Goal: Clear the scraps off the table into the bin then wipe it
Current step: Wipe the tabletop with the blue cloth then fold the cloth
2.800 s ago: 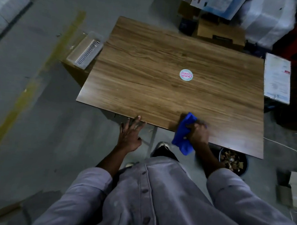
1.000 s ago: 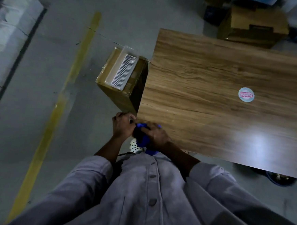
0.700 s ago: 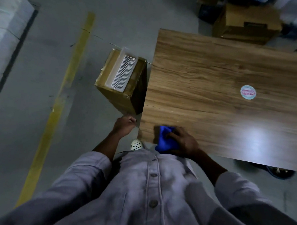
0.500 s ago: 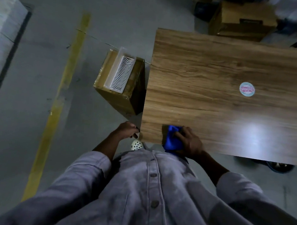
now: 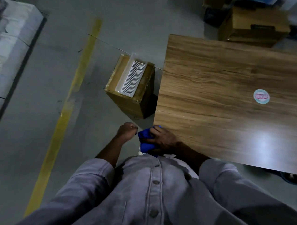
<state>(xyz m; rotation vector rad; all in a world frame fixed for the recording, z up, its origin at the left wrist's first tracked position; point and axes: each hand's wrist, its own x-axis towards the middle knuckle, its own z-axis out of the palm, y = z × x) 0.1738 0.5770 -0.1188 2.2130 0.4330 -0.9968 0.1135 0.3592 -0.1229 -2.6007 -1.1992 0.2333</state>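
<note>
The wooden table (image 5: 233, 110) fills the right half of the view, with a round pink-and-white sticker (image 5: 261, 96) on its top. My right hand (image 5: 161, 140) grips a bunched blue cloth (image 5: 146, 145) at the table's near left corner, partly over the edge. My left hand (image 5: 127, 131) is curled into a fist just left of the corner, next to the cloth; whether it touches the cloth I cannot tell. A dark bin (image 5: 293, 178) peeks out under the table's near right edge.
A cardboard box (image 5: 127, 100) with a white ridged tray (image 5: 131, 78) on top stands on the floor just left of the table. More cardboard boxes (image 5: 254, 26) sit beyond the far edge. A yellow floor line (image 5: 69, 95) runs on the left.
My right hand has drawn the blue cloth left along the near edge to the table's corner. My left hand stays beside that corner.
</note>
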